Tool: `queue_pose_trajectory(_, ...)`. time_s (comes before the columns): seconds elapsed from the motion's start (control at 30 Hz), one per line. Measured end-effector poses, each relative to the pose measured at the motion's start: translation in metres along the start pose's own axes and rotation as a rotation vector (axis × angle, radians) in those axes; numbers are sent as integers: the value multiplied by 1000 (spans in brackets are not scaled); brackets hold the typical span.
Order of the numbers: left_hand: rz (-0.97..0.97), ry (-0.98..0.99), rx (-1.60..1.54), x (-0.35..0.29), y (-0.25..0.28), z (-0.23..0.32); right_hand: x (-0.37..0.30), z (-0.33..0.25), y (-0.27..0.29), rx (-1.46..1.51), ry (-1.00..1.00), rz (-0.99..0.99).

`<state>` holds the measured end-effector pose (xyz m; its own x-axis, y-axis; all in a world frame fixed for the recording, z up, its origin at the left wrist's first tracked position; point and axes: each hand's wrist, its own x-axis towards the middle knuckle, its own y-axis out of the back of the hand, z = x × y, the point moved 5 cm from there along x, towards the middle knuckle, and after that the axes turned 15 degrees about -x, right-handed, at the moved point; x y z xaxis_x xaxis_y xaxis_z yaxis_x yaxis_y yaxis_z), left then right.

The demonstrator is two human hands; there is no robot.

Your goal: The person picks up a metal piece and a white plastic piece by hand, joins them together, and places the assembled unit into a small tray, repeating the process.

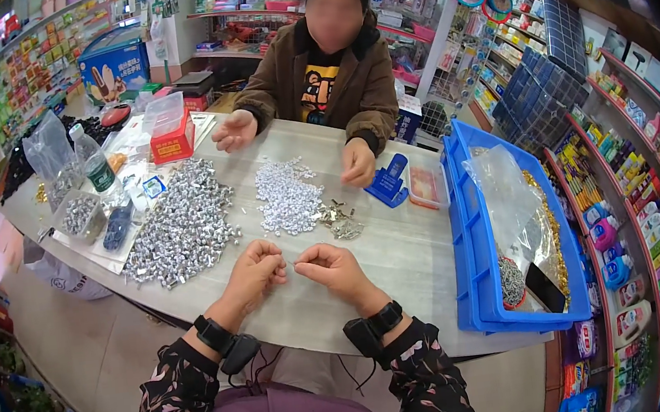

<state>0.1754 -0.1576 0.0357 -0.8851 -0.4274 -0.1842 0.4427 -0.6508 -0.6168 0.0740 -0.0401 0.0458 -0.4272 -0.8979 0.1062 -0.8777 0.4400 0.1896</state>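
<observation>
While my left hand [256, 269] and right hand [332, 265] meet over the table [402, 255], both pinch 1 tiny metal piece [291, 263] between clenched fingertips; I judge I am joining it, and next I need another from the small silver pile [288, 196] ahead.

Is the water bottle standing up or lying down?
Standing up. The water bottle stands upright on the table, cap on top, beside the silver pieces.
</observation>
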Motion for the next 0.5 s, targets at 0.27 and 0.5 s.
queue_pose_trajectory(0.27, 23, 62, -65, -1, -5, -9, 0, -3, -3, -8, 116, 17)
queue_pose_trajectory(0.5, -2, 92, -174, -1, -2, -14, 0, -1, -3, -78, 78, 55)
